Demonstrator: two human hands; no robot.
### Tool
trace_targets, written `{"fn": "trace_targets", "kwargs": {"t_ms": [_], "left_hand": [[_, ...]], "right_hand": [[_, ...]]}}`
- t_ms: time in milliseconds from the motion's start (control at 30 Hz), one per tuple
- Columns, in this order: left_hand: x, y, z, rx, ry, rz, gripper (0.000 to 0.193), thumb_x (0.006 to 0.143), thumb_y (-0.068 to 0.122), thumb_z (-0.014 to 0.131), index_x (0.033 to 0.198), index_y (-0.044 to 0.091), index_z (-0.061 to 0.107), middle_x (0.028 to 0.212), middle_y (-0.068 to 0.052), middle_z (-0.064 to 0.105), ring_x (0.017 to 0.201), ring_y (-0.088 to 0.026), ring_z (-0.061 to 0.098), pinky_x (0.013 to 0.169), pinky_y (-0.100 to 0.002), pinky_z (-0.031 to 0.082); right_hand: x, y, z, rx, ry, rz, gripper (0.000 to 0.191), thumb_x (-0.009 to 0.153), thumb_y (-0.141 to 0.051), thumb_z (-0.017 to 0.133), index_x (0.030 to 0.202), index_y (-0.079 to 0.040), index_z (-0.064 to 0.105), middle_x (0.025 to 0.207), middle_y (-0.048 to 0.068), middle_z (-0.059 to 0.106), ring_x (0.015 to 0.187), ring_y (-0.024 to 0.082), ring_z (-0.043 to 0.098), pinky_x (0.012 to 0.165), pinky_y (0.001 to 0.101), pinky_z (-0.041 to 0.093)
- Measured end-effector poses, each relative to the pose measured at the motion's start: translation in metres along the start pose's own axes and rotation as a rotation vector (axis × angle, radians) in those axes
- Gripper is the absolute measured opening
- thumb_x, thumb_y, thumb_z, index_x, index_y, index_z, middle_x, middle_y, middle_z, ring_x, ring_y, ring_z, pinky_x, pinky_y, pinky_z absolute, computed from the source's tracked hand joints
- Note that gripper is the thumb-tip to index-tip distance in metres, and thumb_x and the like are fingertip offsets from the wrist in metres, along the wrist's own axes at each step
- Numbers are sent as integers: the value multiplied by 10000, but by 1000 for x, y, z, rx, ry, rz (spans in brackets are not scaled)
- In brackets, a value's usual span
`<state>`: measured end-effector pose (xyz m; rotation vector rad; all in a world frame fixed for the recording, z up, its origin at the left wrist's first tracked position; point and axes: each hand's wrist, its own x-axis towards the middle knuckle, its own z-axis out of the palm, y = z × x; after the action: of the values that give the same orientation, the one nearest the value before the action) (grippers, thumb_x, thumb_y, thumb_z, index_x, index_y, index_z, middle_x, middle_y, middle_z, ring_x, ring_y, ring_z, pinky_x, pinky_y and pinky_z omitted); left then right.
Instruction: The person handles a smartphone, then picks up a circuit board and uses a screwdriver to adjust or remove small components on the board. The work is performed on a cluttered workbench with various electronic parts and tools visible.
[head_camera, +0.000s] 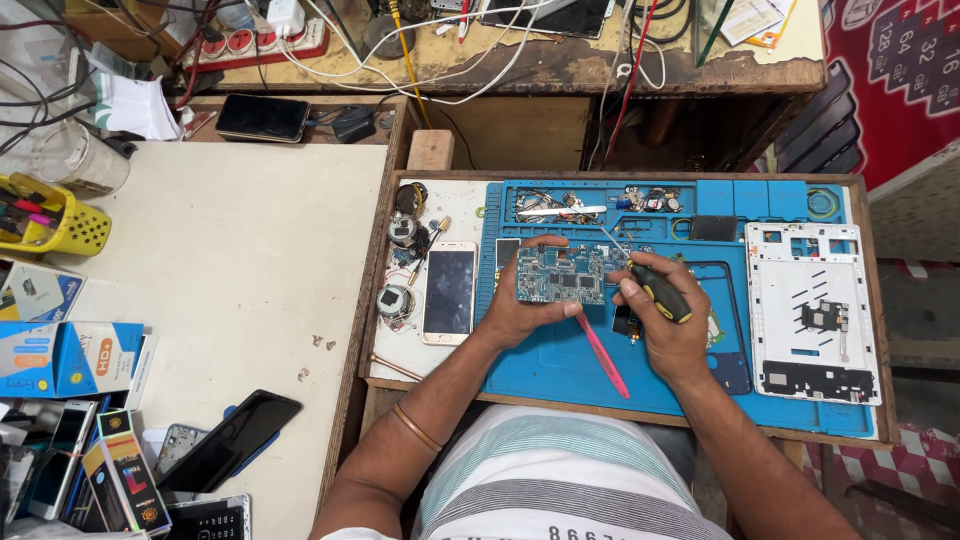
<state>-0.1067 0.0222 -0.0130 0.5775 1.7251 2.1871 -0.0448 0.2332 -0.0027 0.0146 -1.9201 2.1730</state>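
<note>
The left hand (520, 310) grips a blue circuit board (560, 274) and holds it up over the blue mat (560, 365) on the desk (230, 260). The right hand (668, 335) is closed around a screwdriver (655, 290) with a black and yellow handle. Its thin tip points up near the top of the board. A pink stick (603, 357) lies on the mat, between the two hands. A white and gold phone (449, 292) lies face up just left of the mat. A white phone shell (812, 312) lies at the mat's right end. Small parts and tweezers (560, 211) sit along the top edge. Far left on the desk, a yellow basket (60, 232) holds pens. Below it are blue and orange boxes (70, 358) and a black box (125, 470). A red sign (895, 70) hangs at the top right.
</note>
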Motion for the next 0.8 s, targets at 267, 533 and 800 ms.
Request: {"fn": "trace_targets", "kwargs": {"t_ms": [267,533,800], "left_hand": [[0,-4,0,12,-68,-6,822,728,188,919,1428,107,496,1283,-103,624,1242,-239,653,1098,-438,586],[3,7,3,-146,-14,-57,878,762,168,860,1500,109,388,1272,-125,629,1196,-257,663,1049,-456,601],[5,7,-2,-420,-28,19,878,829,20,766,1593,97,343,1571,-126,483,1410,-283,522,1191,-468,497]], "right_hand": [[-1,3,-1,0,-10,49,337,970,-126,707,1272,9,643,1037,118,732,854,147,716,747,266,603],[0,4,-2,-22,-61,46,349,965,-134,704,1278,1,629,1048,146,757,867,152,735,754,270,621],[-2,3,-1,-65,-68,-8,312,981,-116,687,1259,11,624,1032,148,762,872,158,733,761,281,617]]}}
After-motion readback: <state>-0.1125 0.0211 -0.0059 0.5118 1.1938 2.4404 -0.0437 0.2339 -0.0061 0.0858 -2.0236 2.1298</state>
